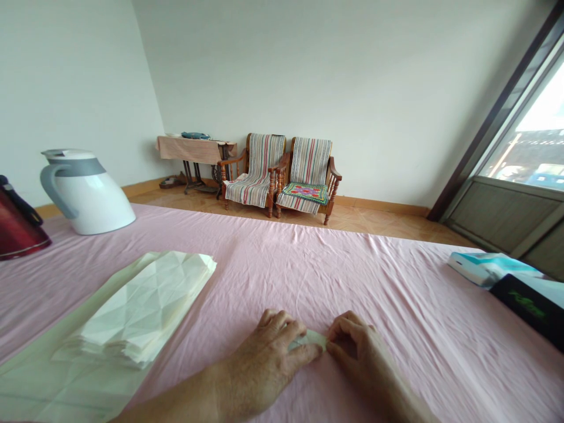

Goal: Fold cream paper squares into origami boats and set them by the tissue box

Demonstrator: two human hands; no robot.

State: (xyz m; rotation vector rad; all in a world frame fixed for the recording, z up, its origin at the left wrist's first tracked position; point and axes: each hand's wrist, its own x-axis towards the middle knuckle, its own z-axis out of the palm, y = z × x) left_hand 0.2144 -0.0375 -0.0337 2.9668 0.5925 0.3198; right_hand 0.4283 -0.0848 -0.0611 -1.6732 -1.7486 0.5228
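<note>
My left hand (268, 358) and my right hand (359, 346) rest close together on the pink tablecloth (308, 276) near its front edge. Between their fingertips lies a small folded piece of pale paper (314, 339). Both hands have their fingers curled and pinched on it, and most of the piece is hidden under them. To the left lies a stack of creased pale paper sheets (145, 305) on a larger pale sheet (39, 382).
A white jug with a grey handle (86, 191) and a dark red vessel (17, 226) stand at the far left. A teal-and-white pack (484, 267) and a black box (529, 308) lie at the right. Two striped wooden chairs (282, 176) and a small table (196, 150) stand by the far wall.
</note>
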